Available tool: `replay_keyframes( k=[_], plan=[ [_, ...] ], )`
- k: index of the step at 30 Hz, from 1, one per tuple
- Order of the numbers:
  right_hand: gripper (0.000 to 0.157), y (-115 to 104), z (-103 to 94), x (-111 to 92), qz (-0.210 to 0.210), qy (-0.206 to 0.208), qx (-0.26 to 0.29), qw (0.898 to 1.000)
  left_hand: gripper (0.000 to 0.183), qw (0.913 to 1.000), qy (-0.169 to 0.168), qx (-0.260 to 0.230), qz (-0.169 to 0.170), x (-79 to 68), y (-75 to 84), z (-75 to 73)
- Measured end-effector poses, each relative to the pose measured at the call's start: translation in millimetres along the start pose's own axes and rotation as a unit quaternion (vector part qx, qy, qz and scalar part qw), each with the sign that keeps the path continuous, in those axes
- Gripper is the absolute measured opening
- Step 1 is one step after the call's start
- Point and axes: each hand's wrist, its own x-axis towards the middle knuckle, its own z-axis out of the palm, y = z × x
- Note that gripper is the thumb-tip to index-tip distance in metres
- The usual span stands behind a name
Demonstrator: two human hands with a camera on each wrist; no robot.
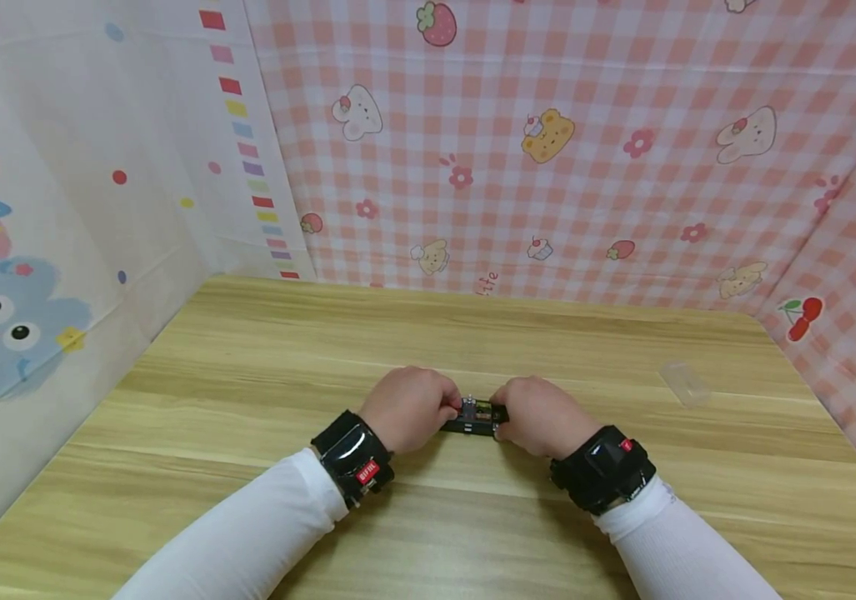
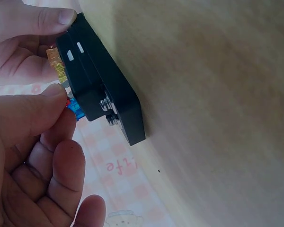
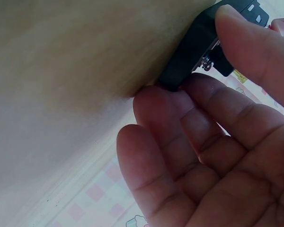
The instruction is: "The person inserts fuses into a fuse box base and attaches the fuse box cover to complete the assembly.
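A black fuse box (image 1: 470, 428) with metal screw terminals sits on the table between both hands. Along its top stand small blade fuses: a yellow fuse (image 2: 61, 73), an orange fuse (image 2: 53, 56) and a blue fuse (image 2: 77, 109). My left hand (image 1: 412, 408) is at the box's left end, thumb and forefinger pinching a small red blade fuse (image 1: 459, 408) that they mostly cover. My right hand (image 1: 543, 415) grips the right end of the box, thumb (image 3: 244, 40) on its near side and fingers beyond it.
A clear plastic cover (image 1: 685, 383) lies on the wooden table (image 1: 285, 358) to the right of my right hand. Cloth with a pink check pattern (image 1: 585, 200) hangs behind the table, and a white printed cloth (image 1: 97, 217) hangs at the left.
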Motion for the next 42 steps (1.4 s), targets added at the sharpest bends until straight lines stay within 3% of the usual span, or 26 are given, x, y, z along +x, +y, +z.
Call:
replay_keyframes(
  k=[16,42],
  plan=[
    [0.01,0.4,0.8,-0.5,-0.003,0.004,0.007,1.0,0.007,0.9999,0.006,0.011,0.011,1.7,1.1,2.5],
    [0.015,-0.6,-0.1,-0.9,0.008,-0.004,0.01,1.0,0.009,0.9995,0.006,0.02,0.025,1.5,1.2,1.3]
  ],
)
